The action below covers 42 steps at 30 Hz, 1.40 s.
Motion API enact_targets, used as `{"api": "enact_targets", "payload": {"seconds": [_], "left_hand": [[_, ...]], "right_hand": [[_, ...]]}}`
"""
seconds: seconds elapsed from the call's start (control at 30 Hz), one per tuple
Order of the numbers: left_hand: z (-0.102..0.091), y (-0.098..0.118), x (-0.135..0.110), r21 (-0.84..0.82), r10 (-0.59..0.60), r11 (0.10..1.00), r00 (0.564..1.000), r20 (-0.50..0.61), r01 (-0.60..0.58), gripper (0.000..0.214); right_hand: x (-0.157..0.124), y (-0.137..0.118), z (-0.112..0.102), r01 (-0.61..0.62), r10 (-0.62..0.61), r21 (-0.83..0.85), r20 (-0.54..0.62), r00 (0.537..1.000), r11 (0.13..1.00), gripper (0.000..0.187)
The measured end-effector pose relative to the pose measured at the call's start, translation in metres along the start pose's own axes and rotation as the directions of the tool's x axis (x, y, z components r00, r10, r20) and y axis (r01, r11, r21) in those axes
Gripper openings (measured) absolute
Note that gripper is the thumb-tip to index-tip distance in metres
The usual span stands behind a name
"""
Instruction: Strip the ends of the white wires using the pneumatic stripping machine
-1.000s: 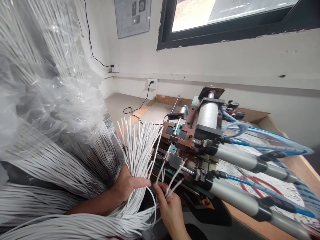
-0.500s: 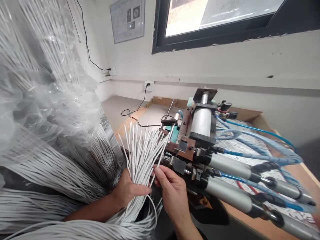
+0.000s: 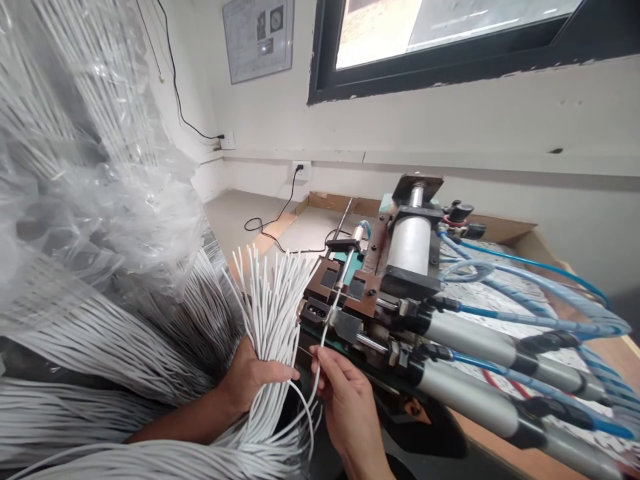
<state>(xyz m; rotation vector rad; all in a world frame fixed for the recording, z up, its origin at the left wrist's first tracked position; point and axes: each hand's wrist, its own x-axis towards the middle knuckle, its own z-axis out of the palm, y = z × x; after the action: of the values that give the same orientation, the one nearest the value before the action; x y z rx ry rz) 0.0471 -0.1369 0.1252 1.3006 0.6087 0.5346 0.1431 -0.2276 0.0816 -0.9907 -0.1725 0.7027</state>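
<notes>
My left hand (image 3: 255, 377) is wrapped round a thick bundle of white cables (image 3: 273, 307), their cut ends fanning upward. Between the thumb and fingers of my right hand (image 3: 345, 400) is a single white cable (image 3: 324, 340). Its upper end reaches in between the jaws of a pneumatic machine (image 3: 345, 327), close to a thin metal rod (image 3: 347, 267). The tip of that cable is hard to make out among the metal parts. Below my hands, the held cable curves down towards the rest of the bundle.
More cables (image 3: 125, 353) lie in heaps on the left, partly under clear plastic wrap (image 3: 145, 227). Silver cylinders (image 3: 470, 337) with blue air hoses (image 3: 530, 267) extend to the right. A wooden-edged bench (image 3: 270, 241) bears the machine; a black cord (image 3: 287, 200) runs to a wall socket.
My right hand has drawn one cable apart from the bundle and brought its end into the machine's jaws. The left hand with the bundle has shifted little.
</notes>
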Motion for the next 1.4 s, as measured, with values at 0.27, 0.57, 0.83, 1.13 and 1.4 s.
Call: {"api": "enact_targets", "payload": {"seconds": [0.27, 0.57, 0.83, 1.13, 1.4], "left_hand": [[-0.004, -0.005, 0.004, -0.014, 0.06, 0.998, 0.997, -0.048, -0.06, 0.018], [0.004, 0.012, 0.005, 0.027, 0.124, 0.992, 0.99, -0.065, -0.123, 0.017], [0.005, 0.026, 0.015, 0.147, 0.204, 0.972, 0.968, -0.144, -0.183, 0.014], [0.019, 0.047, 0.018, 0.118, 0.303, 0.95, 0.943, -0.134, -0.289, 0.009], [0.025, 0.05, 0.021, 0.139, 0.287, 0.953, 0.951, -0.113, -0.271, 0.008]], "right_hand": [[-0.014, 0.007, 0.007, -0.092, 0.132, -0.185, 0.22, 0.967, 0.978, 0.036], [-0.017, 0.015, 0.005, 0.164, -0.148, -0.183, 0.099, 0.984, 0.969, 0.024], [-0.016, 0.015, 0.009, 0.015, -0.004, -0.06, 0.189, 0.982, 0.998, 0.029], [-0.005, -0.005, 0.019, -0.041, 0.053, 0.271, -0.038, 0.998, 0.962, 0.029], [0.004, -0.015, 0.024, -0.15, 0.177, 0.374, -0.038, 0.984, 0.915, 0.028]]}}
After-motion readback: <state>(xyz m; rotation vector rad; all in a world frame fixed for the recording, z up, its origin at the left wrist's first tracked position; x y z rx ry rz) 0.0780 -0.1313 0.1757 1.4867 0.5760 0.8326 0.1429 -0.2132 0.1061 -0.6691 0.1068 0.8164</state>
